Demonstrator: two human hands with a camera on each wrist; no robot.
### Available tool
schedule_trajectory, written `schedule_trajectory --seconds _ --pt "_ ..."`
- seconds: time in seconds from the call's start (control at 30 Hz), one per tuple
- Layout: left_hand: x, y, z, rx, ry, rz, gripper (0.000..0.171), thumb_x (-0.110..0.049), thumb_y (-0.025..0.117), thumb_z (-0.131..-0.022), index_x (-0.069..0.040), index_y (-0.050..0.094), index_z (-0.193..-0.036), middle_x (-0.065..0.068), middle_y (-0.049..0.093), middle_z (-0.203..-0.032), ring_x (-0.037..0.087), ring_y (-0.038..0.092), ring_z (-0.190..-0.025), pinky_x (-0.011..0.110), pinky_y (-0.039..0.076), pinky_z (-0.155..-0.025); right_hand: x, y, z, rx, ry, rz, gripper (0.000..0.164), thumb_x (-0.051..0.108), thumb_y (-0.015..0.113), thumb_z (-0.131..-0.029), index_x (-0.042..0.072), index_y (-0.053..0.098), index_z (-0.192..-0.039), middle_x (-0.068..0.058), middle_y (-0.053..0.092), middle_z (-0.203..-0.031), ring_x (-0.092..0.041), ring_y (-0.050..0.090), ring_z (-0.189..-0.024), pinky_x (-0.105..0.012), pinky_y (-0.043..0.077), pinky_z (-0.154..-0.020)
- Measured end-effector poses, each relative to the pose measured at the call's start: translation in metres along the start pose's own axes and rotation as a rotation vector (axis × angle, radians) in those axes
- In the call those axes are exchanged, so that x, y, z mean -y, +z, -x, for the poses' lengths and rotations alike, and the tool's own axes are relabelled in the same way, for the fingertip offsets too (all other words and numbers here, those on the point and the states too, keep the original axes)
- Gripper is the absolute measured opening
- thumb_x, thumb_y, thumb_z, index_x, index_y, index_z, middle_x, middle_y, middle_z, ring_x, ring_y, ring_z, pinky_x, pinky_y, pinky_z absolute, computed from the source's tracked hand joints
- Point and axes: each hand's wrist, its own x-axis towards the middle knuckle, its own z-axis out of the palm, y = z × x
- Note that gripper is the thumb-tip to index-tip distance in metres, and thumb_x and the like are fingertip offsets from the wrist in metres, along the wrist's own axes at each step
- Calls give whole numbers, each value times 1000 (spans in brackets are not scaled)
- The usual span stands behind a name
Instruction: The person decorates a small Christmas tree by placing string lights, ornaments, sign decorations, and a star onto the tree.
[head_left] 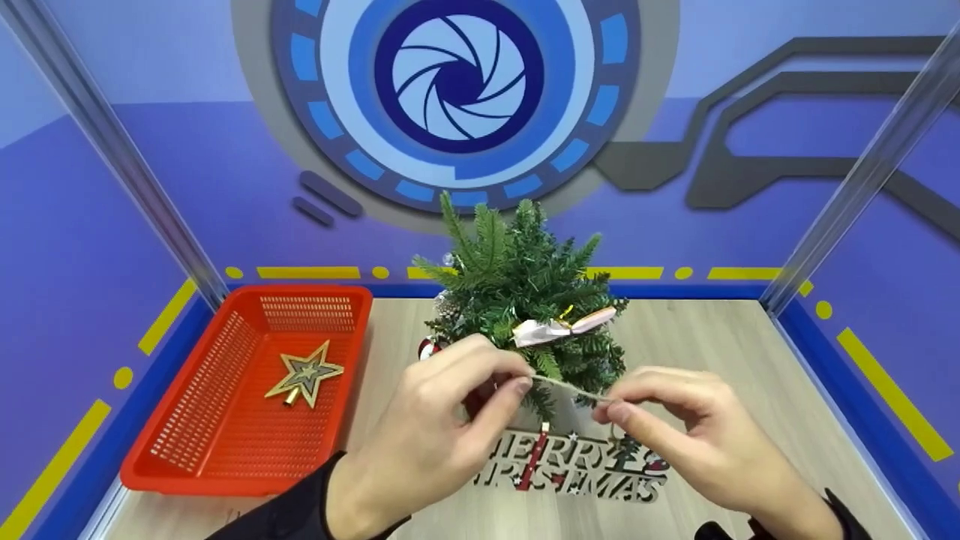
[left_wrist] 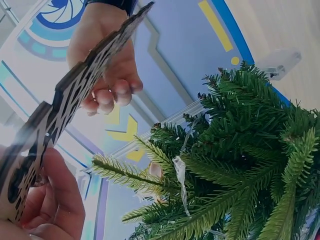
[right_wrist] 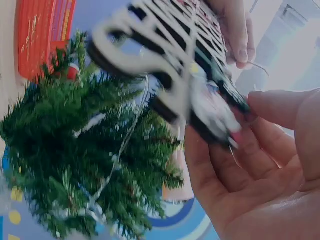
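My left hand (head_left: 442,405) pinches one end of a thin piece of twine (head_left: 566,386) between thumb and forefinger. The twine runs across to my right hand (head_left: 694,431), whose thumb and fingertips pinch it too. Below the hands is a wooden MERRY CHRISTMAS sign (head_left: 535,461) with cut-out letters and small red and green decorations. In the left wrist view the sign (left_wrist: 75,90) shows almost edge-on; in the right wrist view it is blurred, its end close to my right fingers. Just beyond stands a small green Christmas tree (head_left: 536,262) with a pink-and-white ornament (head_left: 540,332).
An orange-red plastic basket (head_left: 247,491) stands at the left, with a gold star tree topper (head_left: 307,373) inside. Printed blue panels (head_left: 187,187) enclose the wooden table (head_left: 712,330) at the back and sides. A transparent object (left_wrist: 282,62) lies on the table behind the tree.
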Motion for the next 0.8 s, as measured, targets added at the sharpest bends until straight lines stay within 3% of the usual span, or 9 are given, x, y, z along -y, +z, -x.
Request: schedule_trajectory --seconds 0.1,0.2,0.53,0.8 --pt "0 -1 -1 -25 -28 24 8 -12 65 -95 -19 68 -99 -14 60 -86 -3 53 -71 14 48 -59 1 -3 -1 -1 56 -141 34 -28 52 -83 -8 66 -107 -13 73 -97 -20 71 -86 -28 60 -76" --pt "0 -5 -3 -36 -59 55 7 -13 66 -95 -18 69 -97 -13 60 -82 -3 55 -68 13 51 -60 2 -8 -3 -48 117 -198 30 -28 51 -84 -12 65 -106 -14 73 -92 -20 72 -81 -30 60 -70" --pt "5 -9 -14 -9 -148 80 9 -23 63 -98 -27 71 -101 -16 63 -82 -1 57 -66 18 52 -60 15 -15 -21 -218 239 -24 18 -15 62 -88 -6 69 -101 -13 67 -82 -22 66 -63 -29 51 -52" --pt "8 -10 -22 -38 -211 -132 9 -25 63 -98 -27 71 -98 -15 65 -85 -1 55 -68 19 47 -59 14 -16 -42 -259 362 130 12 4 70 -90 2 73 -102 -16 70 -84 -24 66 -58 -32 55 -53"
